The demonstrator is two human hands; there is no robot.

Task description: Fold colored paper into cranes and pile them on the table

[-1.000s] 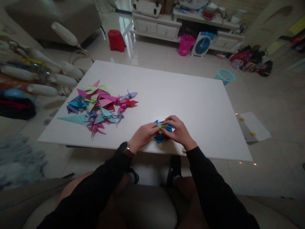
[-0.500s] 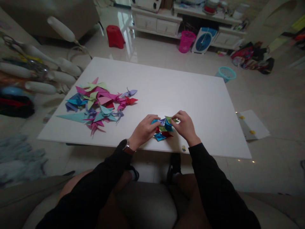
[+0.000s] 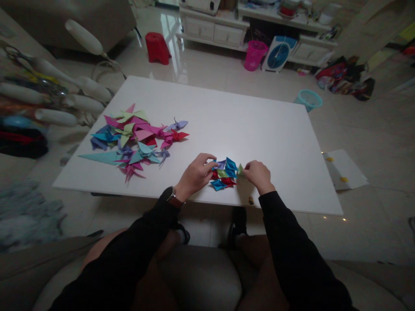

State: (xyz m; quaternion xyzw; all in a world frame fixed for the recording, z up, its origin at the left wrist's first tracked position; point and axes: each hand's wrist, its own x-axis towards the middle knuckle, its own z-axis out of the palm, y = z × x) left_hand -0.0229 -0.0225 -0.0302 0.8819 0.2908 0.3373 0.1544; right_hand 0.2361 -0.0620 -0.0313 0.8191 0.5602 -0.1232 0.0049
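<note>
In front of me a cluster of small folded-paper pieces [image 3: 222, 173] in blue, red, green and purple lies on the white table [image 3: 253, 129]. My left hand [image 3: 196, 175], with a watch on its wrist, is closed at the cluster's left edge, thumb and forefinger around a blue piece there and partly hiding it. My right hand [image 3: 259, 176] pinches a light green folded-paper piece [image 3: 240, 169] just right of the cluster, beside a blue piece [image 3: 231, 166]. To the left lies a heap of folded paper cranes [image 3: 139, 134] in pink, green, teal, blue and purple.
A small cartoon sticker [image 3: 250, 200] is near the table's front edge. White rounded objects [image 3: 87, 90] stand by the left edge. Beyond are a red stool [image 3: 157, 48], a pink bin [image 3: 255, 56], a blue-white fan [image 3: 279, 54] and a teal basket [image 3: 308, 100].
My right hand has moved slightly right and down with the green piece, which now sits apart from the top of the cluster. The left hand stays nearly in place.
</note>
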